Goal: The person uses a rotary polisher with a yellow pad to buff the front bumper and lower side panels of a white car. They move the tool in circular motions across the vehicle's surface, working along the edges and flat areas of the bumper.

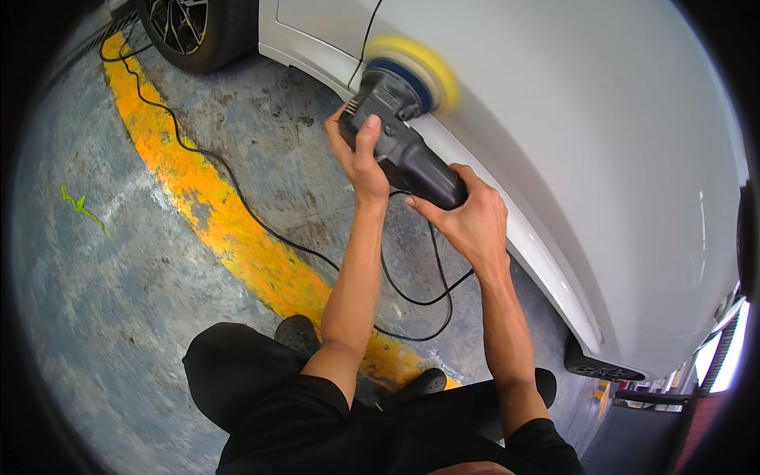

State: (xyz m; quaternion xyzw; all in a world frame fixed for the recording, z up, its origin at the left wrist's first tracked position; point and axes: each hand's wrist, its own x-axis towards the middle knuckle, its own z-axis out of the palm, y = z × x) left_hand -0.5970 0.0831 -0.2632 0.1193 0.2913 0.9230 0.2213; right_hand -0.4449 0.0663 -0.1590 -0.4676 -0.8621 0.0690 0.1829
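Note:
A black car polisher (412, 158) is held between my two hands, tilted up toward the silver car (570, 134). Its yellow foam pad (427, 63) lies against the lower door panel, and the pad's rim is smeared by motion. My left hand (364, 158) grips the polisher near its head, the thumb on top and the fingers partly hidden behind the body. My right hand (473, 218) is wrapped round the rear end of the handle. A dark blue backing plate (408, 79) shows between pad and head.
A black power cord (237, 186) runs across the grey floor (95, 277) and loops below my hands. A worn yellow stripe (214, 214) crosses the floor. A green plant sprig (79, 202) lies at the left. One car wheel (186, 28) stands at the upper left, another (606, 370) at the lower right.

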